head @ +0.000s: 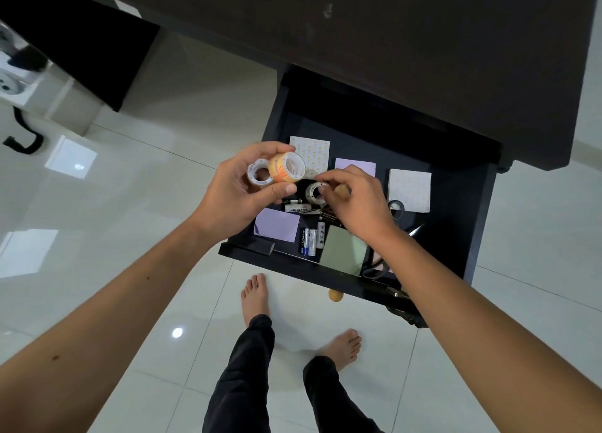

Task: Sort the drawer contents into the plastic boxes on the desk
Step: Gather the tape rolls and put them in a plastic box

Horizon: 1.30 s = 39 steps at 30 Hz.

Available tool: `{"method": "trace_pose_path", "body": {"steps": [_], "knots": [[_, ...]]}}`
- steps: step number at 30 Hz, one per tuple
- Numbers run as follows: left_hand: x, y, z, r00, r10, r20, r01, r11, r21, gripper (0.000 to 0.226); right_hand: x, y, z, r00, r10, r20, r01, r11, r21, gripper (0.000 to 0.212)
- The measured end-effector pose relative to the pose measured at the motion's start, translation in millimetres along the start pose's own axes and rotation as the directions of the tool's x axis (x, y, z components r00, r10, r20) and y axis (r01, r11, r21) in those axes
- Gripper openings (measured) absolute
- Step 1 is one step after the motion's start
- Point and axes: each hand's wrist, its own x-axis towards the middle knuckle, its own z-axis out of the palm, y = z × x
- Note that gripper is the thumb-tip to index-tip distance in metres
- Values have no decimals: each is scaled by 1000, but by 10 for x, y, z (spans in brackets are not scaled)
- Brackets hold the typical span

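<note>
Sorting had barely begun: the left hand (pixel 241 188) gripped two tape rolls (pixel 277 170), the right hand (pixel 355 204) pinched a third roll (pixel 314 193), while batteries (pixel 309 242), paper pads (pixel 409 190) and scissors (pixel 391 237) remained in the drawer (pixel 479 224).

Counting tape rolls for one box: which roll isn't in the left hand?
The grey-cored roll, low over the drawer, pinched by the right hand. The left hand holds the white and orange rolls.
</note>
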Motion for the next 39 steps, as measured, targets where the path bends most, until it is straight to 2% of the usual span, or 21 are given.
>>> {"method": "trace_pose_path", "body": {"steps": [6,12,15,22,27,39], "knots": [[-3,-2,-13,1000,5,0,-5,1000,2,48,-47,-49,47,998,13,61,-10,999,-52,36],[-2,-10,-14,1000,8,-4,-8,1000,11,49,-1,-17,18,980,45,192,-34,998,-60,73],[-1,-7,-16,1000,9,3,-9,1000,10,49,21,8,10,983,24,182,-14,998,-57,69],[-4,-13,-11,1000,5,10,-5,1000,1,50,15,10,42,991,3,134,10,996,-92,41],[-7,-20,-7,1000,15,13,-15,1000,-6,50,26,-27,91,996,11,86,1,991,-137,42],[16,-53,-17,1000,6,7,-6,999,-34,50,85,-181,189,991,18,132,8,981,-193,42]]}}
